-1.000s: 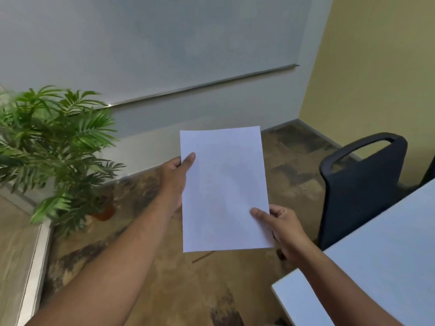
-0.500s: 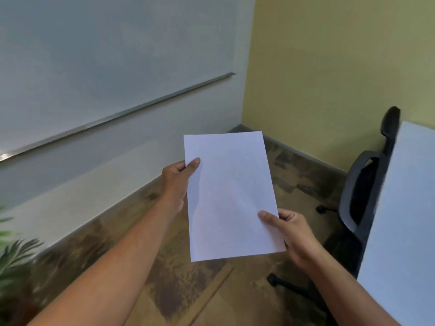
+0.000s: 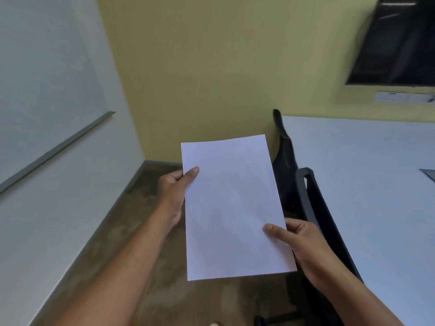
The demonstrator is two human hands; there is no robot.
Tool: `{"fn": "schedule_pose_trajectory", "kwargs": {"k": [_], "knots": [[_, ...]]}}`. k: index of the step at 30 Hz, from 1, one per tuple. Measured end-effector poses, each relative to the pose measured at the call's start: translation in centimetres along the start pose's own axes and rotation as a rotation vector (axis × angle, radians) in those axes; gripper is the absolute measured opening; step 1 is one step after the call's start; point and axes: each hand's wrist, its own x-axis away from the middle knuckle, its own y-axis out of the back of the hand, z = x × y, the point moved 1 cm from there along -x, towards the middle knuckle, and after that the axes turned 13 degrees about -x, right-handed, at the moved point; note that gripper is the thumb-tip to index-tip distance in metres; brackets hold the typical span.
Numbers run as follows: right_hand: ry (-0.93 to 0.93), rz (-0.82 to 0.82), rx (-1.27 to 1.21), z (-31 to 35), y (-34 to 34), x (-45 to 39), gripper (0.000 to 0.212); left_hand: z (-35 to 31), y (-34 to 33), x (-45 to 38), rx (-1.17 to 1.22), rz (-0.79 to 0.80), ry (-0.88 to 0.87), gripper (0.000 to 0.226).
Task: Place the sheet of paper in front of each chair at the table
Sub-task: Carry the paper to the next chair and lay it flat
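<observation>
A blank white sheet of paper [image 3: 233,205] is held in the air in front of me, above the floor. My left hand [image 3: 175,191] pinches its upper left edge with the thumb on top. My right hand [image 3: 299,243] grips its lower right edge. Right of the paper runs the white table [image 3: 367,184], with two black chairs pushed against its near side: one close [image 3: 315,212] and one farther back [image 3: 282,147]. The paper hides part of both chairs.
A white wall with a metal rail [image 3: 56,149] runs along the left and a yellow wall [image 3: 211,67] stands ahead. A dark screen [image 3: 395,41] hangs at the top right. A narrow strip of brown floor [image 3: 150,208] lies between wall and chairs. A grey object [image 3: 429,174] lies at the table's right edge.
My view has swung to the right: the plant has left the frame, and the table, a second chair and the screen have come in. Both hands keep the same hold on the paper.
</observation>
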Motion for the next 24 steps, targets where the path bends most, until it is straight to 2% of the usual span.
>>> {"fn": "schedule_pose_trajectory", "kwargs": {"k": [6, 15, 17, 18, 20, 21, 23, 24], "knots": [[0.028, -0.146, -0.027, 3.8, -1.0, -10.8, 0.017, -1.8, -5.0, -15.2, 0.022, 0.168, 0.049, 0.018], [0.061, -0.375, -0.136, 9.0, 0.5, -25.1, 0.022, -5.1, -14.2, -33.8, -0.061, 0.432, 0.052, 0.021], [0.084, -0.476, -0.169, 9.6, 1.5, -29.9, 0.025, -5.3, -18.0, -40.2, -0.102, 0.547, 0.046, 0.020], [0.076, -0.480, -0.167, 10.0, 1.3, -30.2, 0.026, -5.5, -18.3, -40.8, -0.114, 0.548, 0.038, 0.020], [0.098, -0.564, -0.217, 10.3, 1.7, -34.4, 0.024, -5.5, -21.8, -46.5, -0.133, 0.660, 0.031, 0.022], [0.093, -0.562, -0.230, 10.6, 1.5, -34.3, 0.023, -5.4, -22.1, -46.7, -0.135, 0.655, 0.024, 0.023], [0.108, -0.650, -0.293, 11.2, 1.3, -38.4, 0.022, -6.0, -25.2, -51.9, -0.164, 0.746, 0.029, 0.025], [0.110, -0.651, -0.302, 11.4, 0.9, -38.2, 0.023, -6.0, -25.6, -51.9, -0.162, 0.749, 0.025, 0.025]]}}
